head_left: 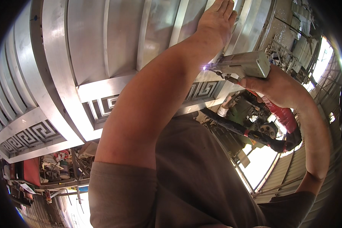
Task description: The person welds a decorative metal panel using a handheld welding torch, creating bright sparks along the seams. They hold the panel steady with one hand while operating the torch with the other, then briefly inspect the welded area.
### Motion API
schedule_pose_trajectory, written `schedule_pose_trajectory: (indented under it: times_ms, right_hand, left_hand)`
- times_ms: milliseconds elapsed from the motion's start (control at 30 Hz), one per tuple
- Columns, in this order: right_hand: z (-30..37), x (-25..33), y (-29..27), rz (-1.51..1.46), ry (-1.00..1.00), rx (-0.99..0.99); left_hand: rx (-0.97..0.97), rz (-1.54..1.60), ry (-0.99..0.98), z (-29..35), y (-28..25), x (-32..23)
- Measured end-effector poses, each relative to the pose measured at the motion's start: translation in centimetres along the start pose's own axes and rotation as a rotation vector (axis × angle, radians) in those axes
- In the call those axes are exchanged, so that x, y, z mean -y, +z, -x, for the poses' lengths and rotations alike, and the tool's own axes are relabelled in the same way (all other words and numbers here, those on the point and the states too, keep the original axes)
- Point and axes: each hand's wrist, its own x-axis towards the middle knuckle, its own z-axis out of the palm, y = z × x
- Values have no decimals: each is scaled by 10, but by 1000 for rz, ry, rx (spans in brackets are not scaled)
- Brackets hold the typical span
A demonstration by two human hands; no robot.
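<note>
A large silver metal panel (121,38) with raised vertical ribs fills the upper view. Along its lower part runs a band of square-spiral fretwork (202,90). My left arm reaches up across it, and my left hand (218,19) rests on the metal near the top edge, fingers stretched out and partly cut off. In my right hand (271,87) is a boxy silver welding gun (245,64), its thin tip pointing left at the panel. A violet-white spark (204,67) glows at that tip, beside my left forearm. The seam there is hidden behind the arm.
A red-wrapped cable (279,114) and a thick black hose (258,137) loop below my right wrist. Another ribbed section (11,87) stands at left. Cluttered shelving (60,169) lies lower left; machinery (268,131) stands beyond the hose.
</note>
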Motion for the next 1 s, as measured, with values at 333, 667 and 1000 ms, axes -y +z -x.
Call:
schedule_pose_trajectory:
  times_ms: [333,667,1000]
  right_hand:
    - [6,-5,2,-50,-87,-46]
    - [10,-7,1,-70,-33,-13]
    - [16,-17,2,-89,-73,-50]
  left_hand:
    - [3,96,13,4,-6,3]
    - [0,176,-8,7,-11,4]
    - [-18,56,16,15,-17,5]
